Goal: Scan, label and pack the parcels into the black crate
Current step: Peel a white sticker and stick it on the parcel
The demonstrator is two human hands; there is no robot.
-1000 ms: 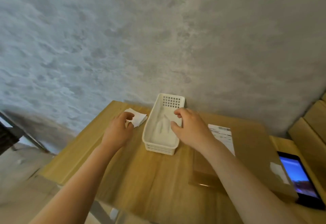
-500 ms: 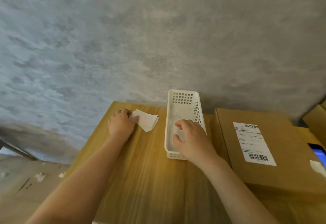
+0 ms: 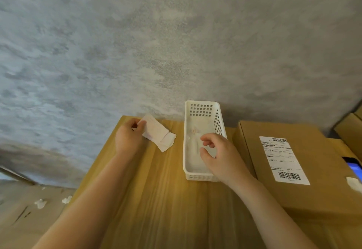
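On the wooden table (image 3: 160, 199), left hand (image 3: 128, 140) pinches the white label stack (image 3: 159, 136); right hand (image 3: 219, 156), fingers loosely curled and empty, hovers over the white basket (image 3: 200, 107).

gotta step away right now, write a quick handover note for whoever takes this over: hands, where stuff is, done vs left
Left hand: pinches the top slip of the white label stack at the table's far left.
Right hand: fingers loosely curled over the white basket, holding nothing that shows.
Cardboard parcel: right of the basket, already carrying a barcode label. A phone lies at the right edge, screen lit.
Done: cannot tell beyond that label.
Left: the black crate is not in view, so packing is still ahead; whether this parcel was scanned cannot be told.
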